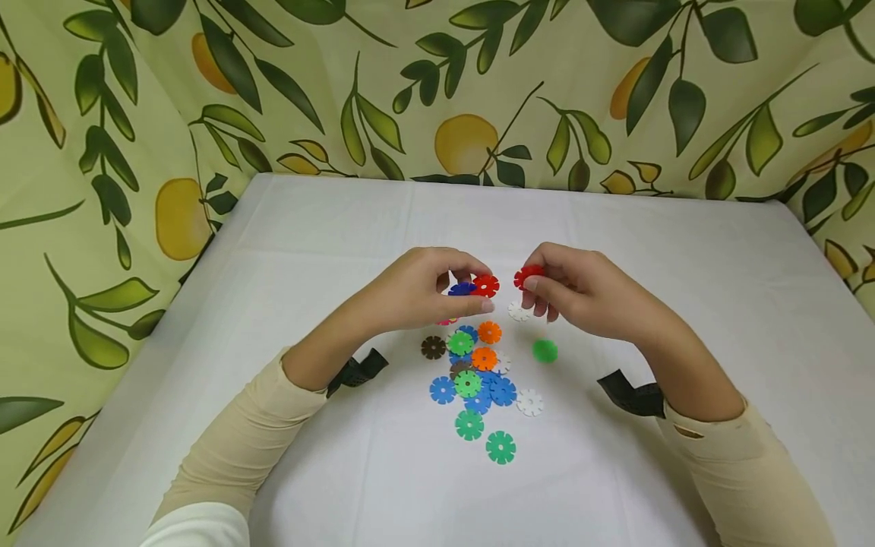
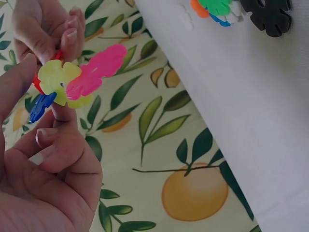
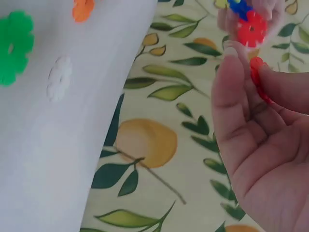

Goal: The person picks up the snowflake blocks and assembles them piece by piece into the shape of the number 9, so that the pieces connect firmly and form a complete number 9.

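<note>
My left hand [image 1: 437, 287] pinches a small cluster of joined notched plastic discs. A yellow disc [image 2: 58, 79], a pink disc [image 2: 96, 72], a blue disc [image 2: 42, 107] and a red disc [image 1: 486, 286] make up the visible part of it. Between thumb and fingers, my right hand [image 1: 581, 292] holds a single red disc [image 3: 259, 79]. The two hands face each other just above the table, with a small gap between the two red discs. In the right wrist view, the cluster's red disc [image 3: 252, 30] shows beyond my right fingertips.
Loose discs lie on the white table [image 1: 328, 251] below the hands, several overlapping: blue [image 1: 442, 390], green [image 1: 501, 447], orange [image 1: 489, 332], white [image 1: 529, 403] and brown [image 1: 433, 348]. A bright green disc [image 1: 545, 351] lies apart. Patterned cloth [image 1: 465, 99] hangs behind the table.
</note>
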The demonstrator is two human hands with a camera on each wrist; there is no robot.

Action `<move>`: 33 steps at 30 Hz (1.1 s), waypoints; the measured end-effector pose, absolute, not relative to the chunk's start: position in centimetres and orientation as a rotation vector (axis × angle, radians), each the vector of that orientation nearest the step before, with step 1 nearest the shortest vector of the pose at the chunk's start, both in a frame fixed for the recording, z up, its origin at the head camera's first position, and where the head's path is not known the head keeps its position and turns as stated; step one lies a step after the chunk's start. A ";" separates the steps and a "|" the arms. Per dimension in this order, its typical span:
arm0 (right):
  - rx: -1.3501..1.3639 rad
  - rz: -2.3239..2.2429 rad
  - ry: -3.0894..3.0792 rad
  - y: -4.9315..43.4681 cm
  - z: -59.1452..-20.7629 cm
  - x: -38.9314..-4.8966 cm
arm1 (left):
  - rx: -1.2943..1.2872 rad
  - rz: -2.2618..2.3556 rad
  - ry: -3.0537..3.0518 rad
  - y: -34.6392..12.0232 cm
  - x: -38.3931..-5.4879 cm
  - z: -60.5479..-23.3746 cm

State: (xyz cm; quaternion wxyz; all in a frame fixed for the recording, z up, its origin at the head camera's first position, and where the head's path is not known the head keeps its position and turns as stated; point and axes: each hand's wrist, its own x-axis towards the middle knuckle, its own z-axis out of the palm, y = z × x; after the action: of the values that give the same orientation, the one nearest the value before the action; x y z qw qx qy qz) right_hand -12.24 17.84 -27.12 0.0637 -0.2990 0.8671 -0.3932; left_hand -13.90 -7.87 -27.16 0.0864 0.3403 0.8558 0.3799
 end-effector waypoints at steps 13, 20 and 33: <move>-1.131 -1.231 2.692 16.9 -27.4 -11.7 | 1.111 1.161 2.524 -7.8 -13.8 -27.2; -1.104 -1.296 2.599 16.5 -27.6 -11.6 | 1.136 1.163 2.493 -7.9 -13.8 -27.1; -0.999 -1.448 2.470 15.7 -28.1 -11.1 | 1.097 1.457 2.308 -7.9 -13.7 -27.1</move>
State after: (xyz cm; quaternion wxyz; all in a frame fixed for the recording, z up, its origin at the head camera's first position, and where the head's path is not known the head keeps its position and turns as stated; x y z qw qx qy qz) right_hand -11.10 15.68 -28.09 0.0546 -0.3290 0.8133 -0.4769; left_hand -13.75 -7.92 -27.08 0.0999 0.3712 0.7806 0.4928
